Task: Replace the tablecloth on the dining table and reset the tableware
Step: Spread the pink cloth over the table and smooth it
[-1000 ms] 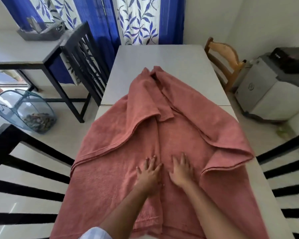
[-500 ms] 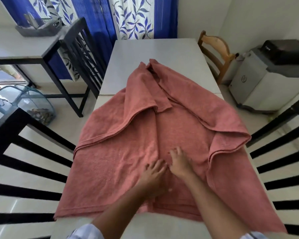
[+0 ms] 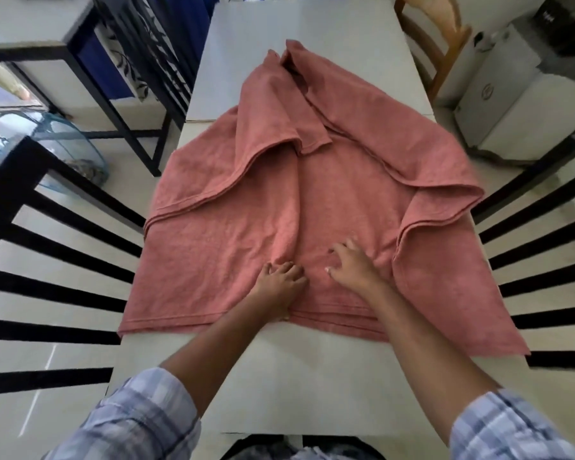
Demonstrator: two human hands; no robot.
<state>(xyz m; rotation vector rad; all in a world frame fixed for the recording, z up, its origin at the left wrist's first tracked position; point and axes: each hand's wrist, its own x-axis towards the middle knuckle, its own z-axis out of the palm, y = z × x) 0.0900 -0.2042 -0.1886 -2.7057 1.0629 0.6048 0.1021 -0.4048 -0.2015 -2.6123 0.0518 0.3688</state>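
Observation:
A salmon-pink tablecloth point(image 3: 246, 207) lies partly unfolded on the white dining table point(image 3: 312, 38), with doubled layers folded over on its left and right and a bunched ridge running up the middle. My left hand point(image 3: 281, 282) sits near the cloth's near edge, its fingers curled into the fabric at the foot of that ridge. Just to the right of it, my right hand point(image 3: 354, 265) has bent fingers and thumb digging into the cloth. No tableware is in view.
Black slatted chairs stand at the table's left point(image 3: 47, 234) and right point(image 3: 538, 247), and a wooden chair point(image 3: 435, 38) at the far right. A side table point(image 3: 30, 28) and a clear bin point(image 3: 67, 144) are on the left, a grey printer point(image 3: 518, 94) on the right.
The cloth has slid away from me, baring the near strip of the table. My hands drew together and their flat fingers curled into the fabric. My view tilted further down.

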